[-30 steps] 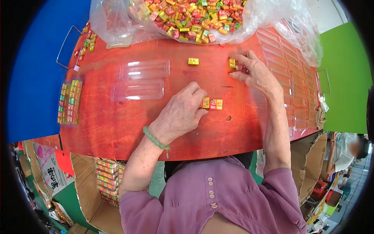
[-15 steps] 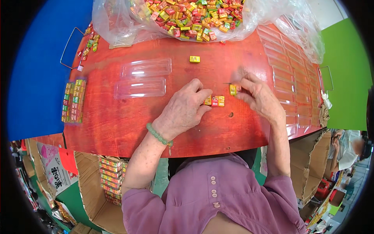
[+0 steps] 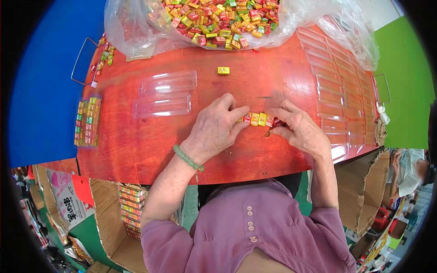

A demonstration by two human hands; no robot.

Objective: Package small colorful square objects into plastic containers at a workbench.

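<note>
A short row of small red and yellow candy-like boxes (image 3: 258, 119) lies on the red table between my hands. My left hand (image 3: 214, 125) pinches the row's left end between thumb and fingers, which partly cover it. At the other end, my right hand (image 3: 302, 129) has its thumb and fingers closed round the last boxes, partly hiding them. One yellow box (image 3: 223, 70) sits alone farther up the table. To the left lie two clear plastic trays, an upper tray (image 3: 167, 82) and a lower tray (image 3: 162, 105), with nothing in them.
A clear plastic bag (image 3: 136, 29) heaped with small colourful boxes (image 3: 218, 22) spreads across the far edge. Filled trays (image 3: 87, 122) stand at the left; clear trays (image 3: 339, 86) cover the right. Below the table are a carton (image 3: 107, 218) with packed trays and another carton (image 3: 359, 195).
My right hand has brought its boxes left and down against the row's right end, making the row longer. My left hand stays at the left end. The view has shifted slightly.
</note>
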